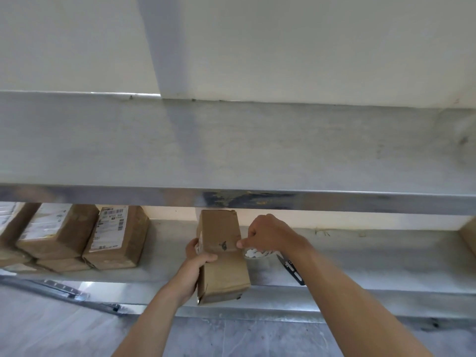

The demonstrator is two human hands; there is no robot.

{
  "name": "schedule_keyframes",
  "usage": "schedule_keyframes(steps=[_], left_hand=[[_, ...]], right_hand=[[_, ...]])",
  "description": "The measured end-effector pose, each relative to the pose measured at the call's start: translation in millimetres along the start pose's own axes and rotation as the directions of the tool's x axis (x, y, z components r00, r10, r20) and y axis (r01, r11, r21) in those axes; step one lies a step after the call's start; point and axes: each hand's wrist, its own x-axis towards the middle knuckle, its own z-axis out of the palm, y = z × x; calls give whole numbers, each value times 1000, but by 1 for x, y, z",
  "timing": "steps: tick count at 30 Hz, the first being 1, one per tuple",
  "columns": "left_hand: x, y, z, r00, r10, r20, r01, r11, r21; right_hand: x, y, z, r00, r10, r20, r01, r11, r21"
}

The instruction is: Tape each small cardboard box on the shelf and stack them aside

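Note:
A small brown cardboard box (pixel 222 264) stands at the front of the lower metal shelf (pixel 360 266). My left hand (pixel 198 258) grips its left side, thumb across the front face. My right hand (pixel 268 234) pinches something at the box's right edge, apparently clear tape. A tape roll (pixel 255 253) lies on the shelf just under and behind my right hand, partly hidden. Small black snips (pixel 291 269) lie on the shelf under my right forearm.
Several labelled cardboard boxes (pixel 77 235) are stacked on the shelf at the left. Another box's corner (pixel 468 235) shows at the far right. The upper metal shelf (pixel 231 150) overhangs the work area. A metal rail (pixel 59 289) lies below left.

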Motion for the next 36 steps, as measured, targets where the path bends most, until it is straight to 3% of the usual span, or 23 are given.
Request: schedule_keyframes(steps=[3, 6, 9, 11, 15, 18, 22, 26, 32, 36], left_hand=[[0, 12, -11, 995, 40, -93, -14, 963, 269], [3, 25, -15, 943, 264, -203, -47, 711, 702], [-3, 42, 17, 878, 478, 22, -256, 429, 866], [0, 49, 41, 845, 503, 183, -361, 285, 888], [12, 62, 54, 931, 284, 229, -329, 386, 862], [12, 75, 54, 942, 159, 296, -336, 391, 857], [12, 83, 57, 960, 51, 276, -265, 493, 829], [13, 86, 60, 963, -54, 263, -193, 541, 818], [16, 82, 66, 957, -123, 262, -146, 575, 805], [16, 78, 67, 948, -120, 295, -145, 663, 734]], right_hand=[[1, -9, 2, 1000, -9, 19, 9, 1000, 3], [2, -21, 8, 998, -50, 28, 51, 997, -53], [3, -30, 12, 997, -73, 35, 77, 988, -132], [5, -29, 15, 998, -66, 19, 68, 986, -153], [7, -20, 18, 997, -79, -2, 78, 984, -157], [-2, -13, 2, 992, -114, 50, 116, 993, -36], [-13, 0, -20, 990, -108, 90, 98, 989, 107], [-12, 3, -19, 991, -113, 71, 113, 994, 0], [-16, -7, -18, 998, -52, 38, 58, 985, -162], [-18, -10, -21, 998, -61, 11, 61, 978, -198]])
